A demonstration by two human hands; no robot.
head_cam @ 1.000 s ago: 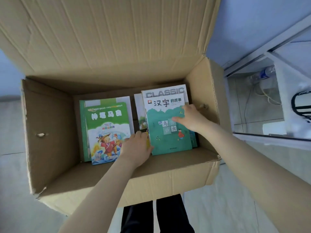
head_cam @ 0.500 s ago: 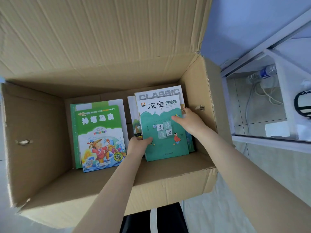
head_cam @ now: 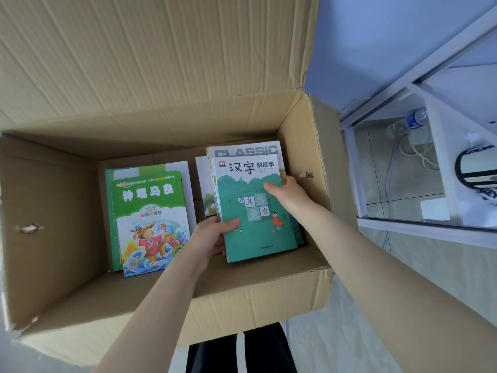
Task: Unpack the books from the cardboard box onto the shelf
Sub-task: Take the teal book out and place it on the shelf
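A pale tiled floor (head_cam: 357,332) under a blue wall carries the large open brown cardboard box (head_cam: 53,211), the landmark here. Inside its right half, the left hand (head_cam: 208,239) clenches the lower-left corner of a small pile topped by the teal paperback with Chinese characters (head_cam: 255,211), thumb on the cover, fingers (head_cam: 220,249) beneath; the right hand (head_cam: 289,193) grasps the pile's right edge, thumb on top. A second ago the left hand lay between the two stacks; now it has slid under, and the pile, including the grey "CLASSIC" book (head_cam: 246,151), looks tilted up off the layer below, so the lift seems begun. In the box's left half lies the green picture-book stack (head_cam: 149,211), untouched. Right of the box stands the white metal shelf frame (head_cam: 357,168), a plastic bottle (head_cam: 411,121) and cables behind it; the box's tall right wall must be cleared first.
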